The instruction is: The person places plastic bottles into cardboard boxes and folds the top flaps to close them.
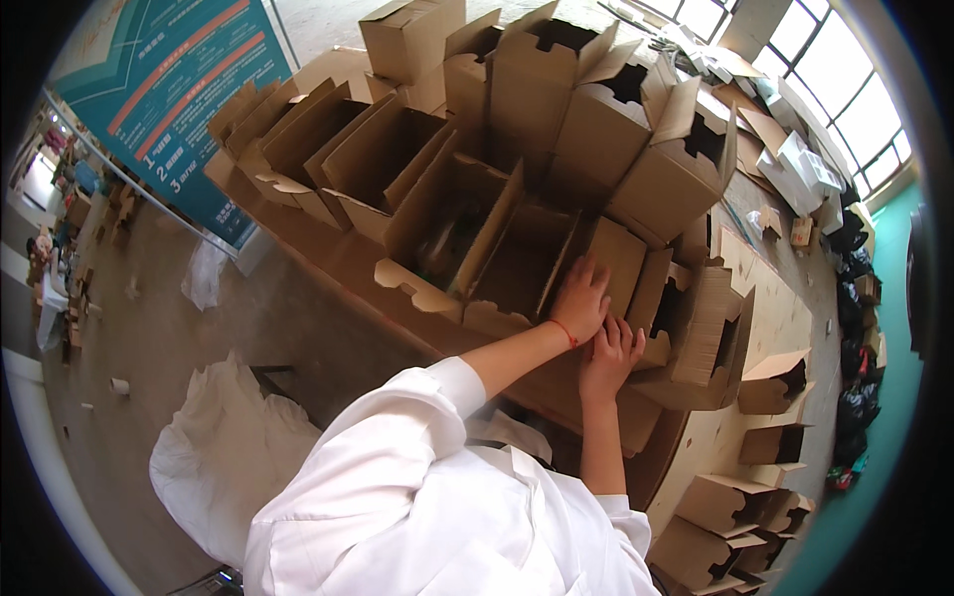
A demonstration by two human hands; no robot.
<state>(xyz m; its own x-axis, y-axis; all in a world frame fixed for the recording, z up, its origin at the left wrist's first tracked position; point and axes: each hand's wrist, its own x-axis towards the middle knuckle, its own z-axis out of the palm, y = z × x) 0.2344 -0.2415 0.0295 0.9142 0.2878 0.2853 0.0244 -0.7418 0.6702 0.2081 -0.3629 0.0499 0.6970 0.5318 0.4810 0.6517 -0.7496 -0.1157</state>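
Note:
Both my hands rest on a brown cardboard box (pixel 618 256) whose top flap lies folded down. My left hand (pixel 581 301), with a red string at the wrist, lies on its left side, fingers stretched over the flap. Closer to me, my right hand (pixel 610 360) touches the near edge of the same box, fingers extended and slightly apart. Left of it stands an open-topped carton (pixel 532 253). Beyond that, another open carton (pixel 437 233) has something clear and shiny inside, too dim to make out. Neither hand grips anything that I can see.
Several more open cartons (pixel 383 149) crowd the table (pixel 333 283), with taller cartons (pixel 542 84) behind. To the right, cartons (pixel 706 333) stand close to my right hand; more sit on a wooden board (pixel 760 288). A teal banner (pixel 189 99) stands at the far left.

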